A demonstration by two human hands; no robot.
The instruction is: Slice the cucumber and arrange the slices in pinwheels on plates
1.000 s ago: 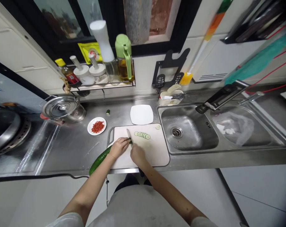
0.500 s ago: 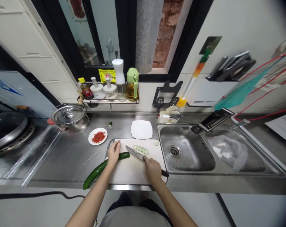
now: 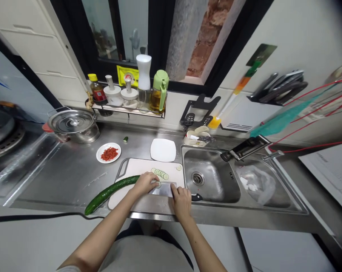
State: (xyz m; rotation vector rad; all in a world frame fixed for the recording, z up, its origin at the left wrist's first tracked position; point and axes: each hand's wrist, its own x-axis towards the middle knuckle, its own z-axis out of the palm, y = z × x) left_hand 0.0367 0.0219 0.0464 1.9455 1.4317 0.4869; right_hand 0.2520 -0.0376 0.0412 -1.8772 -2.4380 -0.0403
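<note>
A long green cucumber (image 3: 111, 190) lies slantwise over the left side of the white cutting board (image 3: 135, 165), its near end beyond the board. My left hand (image 3: 144, 184) is by its cut end, with thumb and fingers pinched on a thin cucumber slice (image 3: 158, 184) against the knife blade. My right hand (image 3: 182, 202) grips the kitchen knife (image 3: 163, 189), whose broad blade is turned flat side up over the board. Part of the handle is hidden in the fist. Behind the blade, a row of overlapping cucumber slices (image 3: 160, 173) lies on the board; a single slice (image 3: 178, 167) sits farther right.
A white square plate (image 3: 163, 150) stands behind the board. To the left are a small plate of red pieces (image 3: 109, 153), a cucumber end (image 3: 125, 139) and a lidded steel pot (image 3: 74, 126). The sink (image 3: 216, 177) borders the board on the right.
My left hand has moved right from beside the cucumber to the blade and now pinches a slice. The knife has turned from edge-down to flat. The whole view has shifted slightly.
</note>
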